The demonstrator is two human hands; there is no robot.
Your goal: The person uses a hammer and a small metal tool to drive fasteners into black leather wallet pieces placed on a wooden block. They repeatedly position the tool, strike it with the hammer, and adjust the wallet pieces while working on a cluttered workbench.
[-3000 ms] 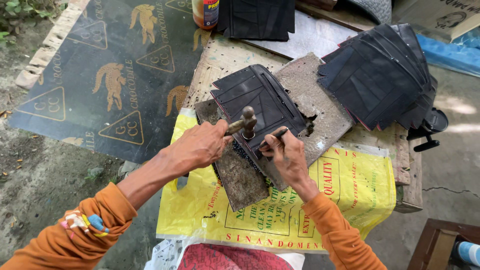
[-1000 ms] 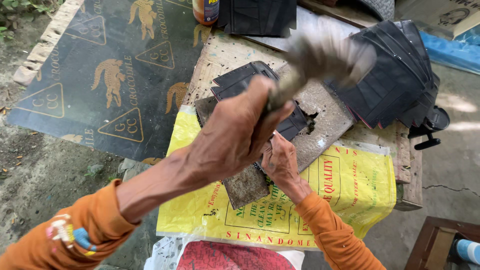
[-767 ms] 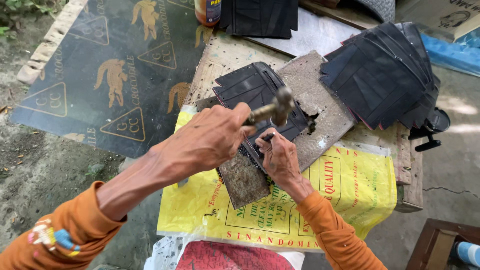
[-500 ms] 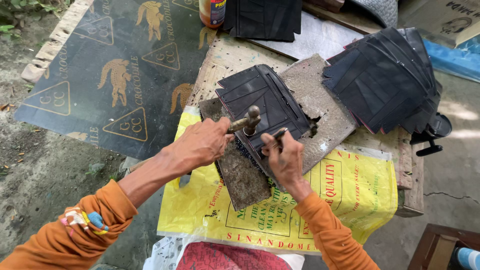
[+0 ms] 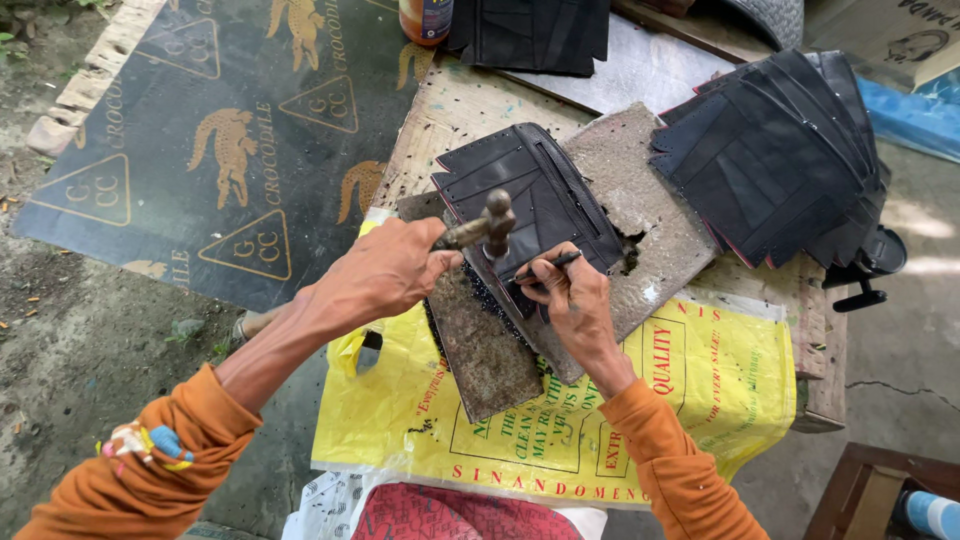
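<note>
On the tabletop (image 5: 450,110), atop a worn slab (image 5: 660,220): black leather piece (image 5: 530,200), pinned flat for punching by right hand (image 5: 575,305), grip pinching a thin punch (image 5: 550,266); left hand (image 5: 390,270), grip wrapped around hammer (image 5: 480,228), just above.

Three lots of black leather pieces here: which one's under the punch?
The single stitched black piece on the grey slab, between both hands. The fanned stack at right and the pile at top lie untouched.

Orange long sleeves, colourful printed patch on left sleeve (image 5: 145,445)
</note>
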